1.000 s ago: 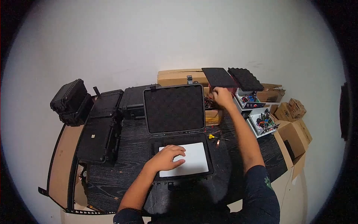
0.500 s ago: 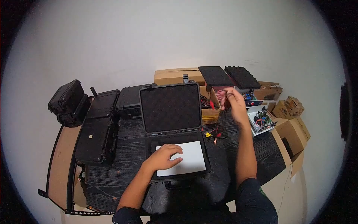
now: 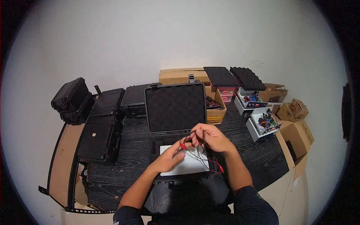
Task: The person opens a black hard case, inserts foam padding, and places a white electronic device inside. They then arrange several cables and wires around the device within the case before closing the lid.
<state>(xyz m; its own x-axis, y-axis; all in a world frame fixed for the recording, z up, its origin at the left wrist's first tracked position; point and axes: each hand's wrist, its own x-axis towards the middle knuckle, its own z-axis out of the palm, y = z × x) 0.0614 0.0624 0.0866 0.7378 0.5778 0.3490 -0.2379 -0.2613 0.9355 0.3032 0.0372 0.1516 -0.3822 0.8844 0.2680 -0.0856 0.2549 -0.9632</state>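
An open black hard case [image 3: 176, 108] with foam in its lid stands on the dark table in front of me. A white sheet [image 3: 187, 167] lies in its base. Over that base my right hand [image 3: 212, 137] grips a bundle of red and black clip leads [image 3: 204, 159], which dangle down toward the case's front right corner. My left hand [image 3: 168, 157] meets the right one and pinches a red clip at the end of the same leads.
Several shut black cases [image 3: 101, 127] sit on the left. Behind the open case are cardboard boxes [image 3: 182, 77], two foam pads [image 3: 234, 77] and white bins of parts [image 3: 264, 122]. More cartons [image 3: 296, 131] stand at the right table edge.
My right hand came back from the boxes at the rear with the clip leads and now holds them over the case. My left hand lifted off the white sheet to take a clip.
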